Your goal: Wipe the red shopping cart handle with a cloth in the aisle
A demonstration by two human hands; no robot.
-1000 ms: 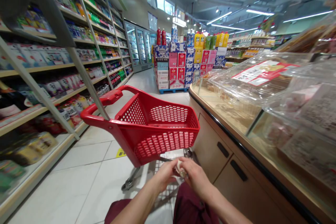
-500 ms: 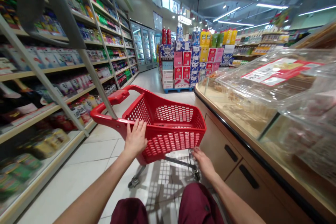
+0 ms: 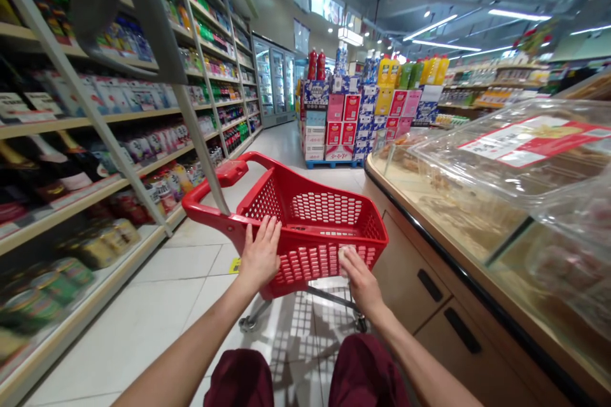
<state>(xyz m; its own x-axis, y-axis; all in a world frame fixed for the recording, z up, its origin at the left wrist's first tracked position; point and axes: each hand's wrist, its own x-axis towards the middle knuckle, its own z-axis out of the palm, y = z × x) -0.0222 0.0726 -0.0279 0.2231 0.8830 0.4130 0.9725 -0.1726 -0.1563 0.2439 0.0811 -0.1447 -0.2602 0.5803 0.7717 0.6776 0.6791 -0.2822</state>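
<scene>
A red plastic shopping cart (image 3: pixel 267 235) stands sideways before me, its basket bare inside and its handle toward the left. My left hand (image 3: pixel 260 253) lies with spread fingers flat against the near side, just under the rim. Against the perforated lower part of that side is my right hand (image 3: pixel 359 276), its fingers bent round a small white wad, like a cloth or tissue (image 3: pixel 344 257), mostly hidden by the fingers. A grey hooked holder on a metal pole (image 3: pixel 203 146) rises from the cart's handle end.
Shelves (image 3: pixel 109 187) of drinks and cans line the left. At right is a wooden counter (image 3: pixel 429 241) with clear plastic packs (image 3: pixel 515 140). Stacked drink cartons (image 3: pixel 334 121) stand on a blue pallet ahead, with glass-door fridges (image 3: pixel 274 79) behind. White tiles cover the floor.
My right hand has risen from below the basket's lower far corner to its perforated side. My left hand stays on the cart. The whole view has shifted, placing the cart slightly further right.
</scene>
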